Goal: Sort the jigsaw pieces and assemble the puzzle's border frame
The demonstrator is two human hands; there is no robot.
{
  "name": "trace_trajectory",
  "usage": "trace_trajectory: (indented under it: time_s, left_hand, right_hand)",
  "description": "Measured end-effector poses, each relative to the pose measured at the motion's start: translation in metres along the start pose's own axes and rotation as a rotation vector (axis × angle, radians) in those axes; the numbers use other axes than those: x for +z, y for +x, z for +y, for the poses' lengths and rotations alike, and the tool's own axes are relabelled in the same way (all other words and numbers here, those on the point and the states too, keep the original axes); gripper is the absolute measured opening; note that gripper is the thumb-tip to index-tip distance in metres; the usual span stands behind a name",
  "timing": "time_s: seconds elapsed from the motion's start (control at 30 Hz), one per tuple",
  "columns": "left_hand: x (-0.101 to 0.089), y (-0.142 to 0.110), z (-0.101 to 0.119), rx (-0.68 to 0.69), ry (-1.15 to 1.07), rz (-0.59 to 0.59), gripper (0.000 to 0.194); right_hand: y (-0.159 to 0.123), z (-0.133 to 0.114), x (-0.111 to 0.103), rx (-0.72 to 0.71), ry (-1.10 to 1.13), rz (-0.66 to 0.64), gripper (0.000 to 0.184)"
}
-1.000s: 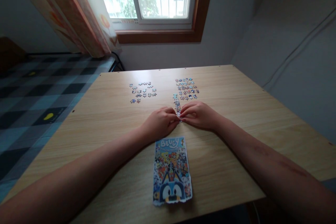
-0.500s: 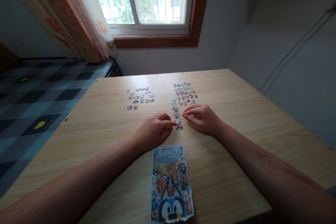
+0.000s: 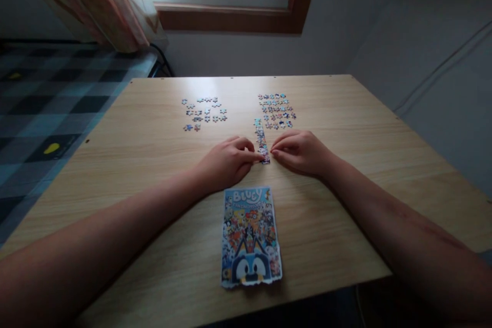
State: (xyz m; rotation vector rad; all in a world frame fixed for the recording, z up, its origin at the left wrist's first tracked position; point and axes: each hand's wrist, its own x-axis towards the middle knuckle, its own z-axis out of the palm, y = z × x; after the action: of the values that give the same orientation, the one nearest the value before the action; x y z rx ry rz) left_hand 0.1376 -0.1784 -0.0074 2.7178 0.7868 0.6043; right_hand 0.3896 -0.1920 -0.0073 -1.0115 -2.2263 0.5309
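Narrow, multicoloured puzzle strip; left hand touching it, grip unclear; right hand beside, grip closed.

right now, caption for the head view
Left hand touching a joined puzzle strip, right hand beside it, picture sheet nearer the camera

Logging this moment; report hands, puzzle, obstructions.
Left bare hand, index finger on narrow multicoloured jigsaw strip. Right bare hand beside it, grip unclear. Blue rectangular picture sheet nearer, out of the way.

Home bedroom, with a checked bed and flowered curtain.
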Motion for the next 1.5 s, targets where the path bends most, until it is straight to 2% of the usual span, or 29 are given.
trace_trajectory:
  time_s: [0.2,0.37,0.47,0.57,0.63,0.7,0.87,0.97,1.03,1.13,1.17,1.33,1.5]
  left_hand:
    - [-0.001,0.000,0.004,-0.044,-0.050,0.046,0.028]
    - [-0.003,0.001,0.004,-0.069,-0.027,0.029,0.022]
    - [-0.004,0.002,0.004,-0.051,-0.007,-0.005,0.028]
    - [-0.005,0.002,0.005,-0.042,0.011,-0.041,0.037]
    - [-0.006,0.001,0.005,-0.041,0.033,-0.065,0.041]
    - [-0.006,0.001,0.004,-0.037,0.057,-0.088,0.042]
    - [-0.007,-0.001,0.001,-0.020,0.084,-0.104,0.040]
    - [-0.007,-0.002,0.000,-0.012,0.092,-0.093,0.039]
    - [-0.008,-0.002,0.001,-0.012,0.099,-0.092,0.038]
    - [-0.009,-0.003,0.001,-0.020,0.105,-0.099,0.034]
    - [-0.009,-0.003,0.001,-0.024,0.106,-0.099,0.033]
    - [-0.010,-0.005,-0.001,-0.028,0.112,-0.091,0.029]
    - [-0.009,-0.006,-0.001,-0.045,0.124,-0.117,0.025]
  right_hand:
    - [-0.002,-0.005,-0.005,0.025,-0.066,-0.038,0.022]
    - [-0.003,-0.013,-0.011,0.009,-0.093,-0.172,0.045]
    - [-0.005,-0.024,-0.012,-0.030,-0.115,-0.285,0.050]
    - [-0.007,-0.032,-0.012,-0.053,-0.128,-0.339,0.050]
    - [-0.007,-0.032,-0.011,-0.058,-0.148,-0.330,0.051]
    - [-0.006,-0.028,-0.010,-0.045,-0.164,-0.268,0.052]
    - [-0.003,-0.010,-0.009,0.023,-0.102,0.019,0.055]
    - [-0.003,-0.005,-0.006,0.049,-0.075,0.127,0.053]
    - [-0.004,-0.005,-0.004,0.049,-0.054,0.125,0.042]
    - [-0.005,-0.008,-0.001,0.042,0.005,0.048,0.017]
    - [-0.005,-0.009,-0.001,0.042,0.020,0.024,0.015]
    - [-0.005,-0.010,0.002,0.053,0.040,-0.046,0.017]
    - [-0.005,-0.009,0.003,0.051,0.023,-0.057,0.019]
